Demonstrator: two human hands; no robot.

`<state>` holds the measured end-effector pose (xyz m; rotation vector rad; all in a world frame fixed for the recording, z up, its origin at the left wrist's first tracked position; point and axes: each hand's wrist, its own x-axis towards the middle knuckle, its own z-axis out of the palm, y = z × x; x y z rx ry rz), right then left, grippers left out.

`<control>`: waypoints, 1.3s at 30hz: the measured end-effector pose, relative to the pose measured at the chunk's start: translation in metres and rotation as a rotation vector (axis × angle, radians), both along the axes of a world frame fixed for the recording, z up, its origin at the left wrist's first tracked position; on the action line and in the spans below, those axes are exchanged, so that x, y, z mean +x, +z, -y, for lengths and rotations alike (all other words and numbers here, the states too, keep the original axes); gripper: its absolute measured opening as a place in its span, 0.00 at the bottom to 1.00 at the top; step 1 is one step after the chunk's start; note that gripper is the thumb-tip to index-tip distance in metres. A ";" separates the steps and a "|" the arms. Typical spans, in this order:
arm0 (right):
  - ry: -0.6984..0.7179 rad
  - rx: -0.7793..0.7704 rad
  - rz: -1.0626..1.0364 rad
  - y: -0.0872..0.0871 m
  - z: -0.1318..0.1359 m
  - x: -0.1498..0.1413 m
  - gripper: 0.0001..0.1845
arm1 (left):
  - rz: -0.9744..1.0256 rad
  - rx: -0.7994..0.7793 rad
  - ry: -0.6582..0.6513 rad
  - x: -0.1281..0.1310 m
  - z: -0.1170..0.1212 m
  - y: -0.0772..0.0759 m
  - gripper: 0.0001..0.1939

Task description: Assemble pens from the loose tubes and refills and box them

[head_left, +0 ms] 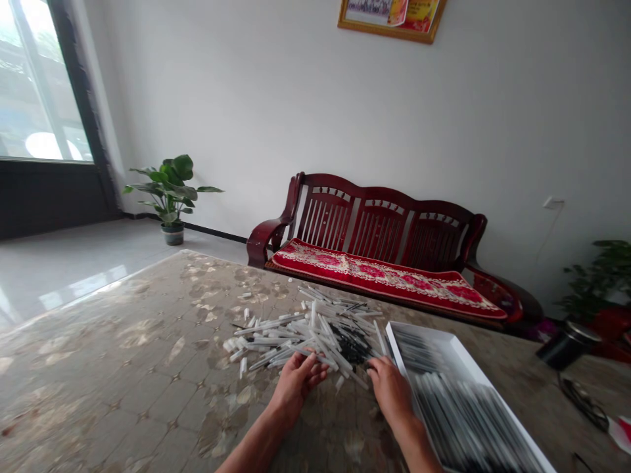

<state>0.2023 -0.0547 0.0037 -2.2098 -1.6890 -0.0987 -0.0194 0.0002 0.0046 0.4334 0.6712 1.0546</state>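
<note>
A loose pile of white and translucent pen-like tubes (290,328) lies on the table, mixed with small white caps and a cluster of black pieces (351,343). At the pile's near edge, my left hand (296,380) is closed, thumb and fingers pinching a white tube (323,359). My right hand (392,389) is also closed, at the right of the pile beside the box wall; a small dark bit shows at its fingertips, too blurred to name. Right of that hand stands a white box (480,371) holding rows of dark and clear pen-like sticks (473,414), smeared by motion.
A patterned cloth (128,368) covers the table. Toward the right edge are a black cylinder (566,345) and a pair of glasses (584,402). Beyond the table stand a red wooden bench (382,217) and a potted plant (172,190).
</note>
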 end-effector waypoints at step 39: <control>0.106 0.392 -0.936 -0.004 -0.008 -0.077 0.12 | 0.042 0.016 0.012 0.003 0.000 -0.006 0.20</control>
